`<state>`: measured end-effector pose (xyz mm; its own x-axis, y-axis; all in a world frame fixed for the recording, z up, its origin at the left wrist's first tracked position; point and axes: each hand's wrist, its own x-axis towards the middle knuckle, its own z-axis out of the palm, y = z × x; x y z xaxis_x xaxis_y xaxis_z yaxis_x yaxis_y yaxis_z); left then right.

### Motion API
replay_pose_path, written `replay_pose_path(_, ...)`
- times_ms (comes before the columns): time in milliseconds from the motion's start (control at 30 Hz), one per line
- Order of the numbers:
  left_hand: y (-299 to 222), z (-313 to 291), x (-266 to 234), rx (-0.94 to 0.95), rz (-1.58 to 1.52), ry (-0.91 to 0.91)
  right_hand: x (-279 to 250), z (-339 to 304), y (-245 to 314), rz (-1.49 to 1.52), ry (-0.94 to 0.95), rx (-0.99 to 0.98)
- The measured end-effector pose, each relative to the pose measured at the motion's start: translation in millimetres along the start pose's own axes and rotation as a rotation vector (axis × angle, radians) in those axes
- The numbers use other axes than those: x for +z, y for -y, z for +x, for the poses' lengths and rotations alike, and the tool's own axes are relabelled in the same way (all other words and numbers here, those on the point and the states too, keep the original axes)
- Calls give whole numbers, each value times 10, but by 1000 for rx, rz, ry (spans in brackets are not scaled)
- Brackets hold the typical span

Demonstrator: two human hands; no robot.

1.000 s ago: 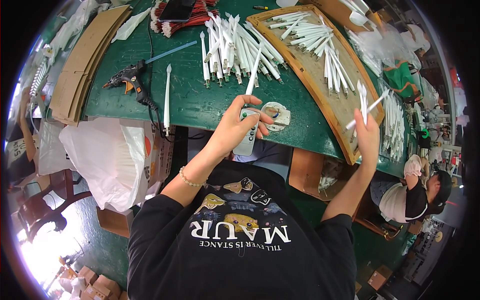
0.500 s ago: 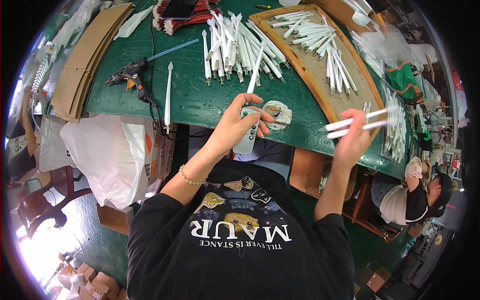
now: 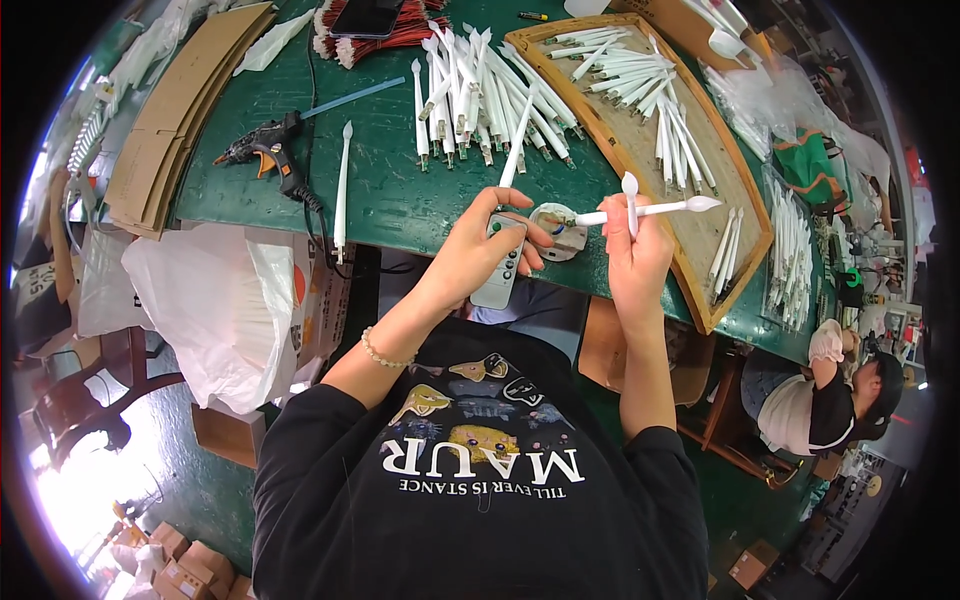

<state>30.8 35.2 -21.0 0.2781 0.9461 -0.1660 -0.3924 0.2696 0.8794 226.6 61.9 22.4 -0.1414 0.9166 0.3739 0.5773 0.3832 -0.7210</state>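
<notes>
My left hand [image 3: 478,245] is closed around a light grey remote control [image 3: 490,292] with dark buttons, at the table's near edge. A white LED taper candle [image 3: 517,145] rises from behind its fingers; its lower end is hidden. My right hand [image 3: 640,262] pinches two more candles. One, a sideways candle [image 3: 668,209], points its flame tip right and its base left, close to a whitish round holder [image 3: 562,238]. The other, a candle with its tip up [image 3: 630,190], crosses in front of it. Ahead lies a pile of candles [image 3: 480,95].
A wood-framed tray [image 3: 690,290] holding several candles lies at right. Left are a glue gun [image 3: 265,145], a single candle [image 3: 343,190] and stacked cardboard [image 3: 170,130]. Red wire bundles [image 3: 345,45] and a phone [image 3: 365,15] lie at the back. Another person [image 3: 815,400] sits at right.
My right hand has moved left from over the tray toward the round holder, turning its candles so that they cross. My left hand keeps the remote control in nearly the same place.
</notes>
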Motion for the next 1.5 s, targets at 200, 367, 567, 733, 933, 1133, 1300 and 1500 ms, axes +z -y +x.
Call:
replay_pose_path(200, -6, -7, 10, -1, 0, 8, -16, 35, 6, -67, 107, -44)
replay_pose_path(367, 1, -6, 7, 0, 4, 5, 22, 17, -23, -20, 155, 11)
replay_pose_path(567, -9, -3, 11, 4, -12, 0, 26, 38, -112, -39, 148, -133)
replay_pose_path(733, 6, -2, 3, 3, -5, 8, 9, 90, -71, -87, 202, -89)
replay_pose_path(933, 17, 2, -2, 6, 0, -2, 46, 167, -63, -83, 270, -90)
replay_pose_path(1133, -7, -3, 21, -9, -5, -15, 33, 179, -18, -43, 283, -51)
replay_pose_path(1300, 16, -15, 39, 9, 22, -32, 44, 174, -33, -45, 283, -60)
replay_pose_path(1500, 5, 4, 29, 6, 45, -3, 6, 134, -68, -49, 265, -60)
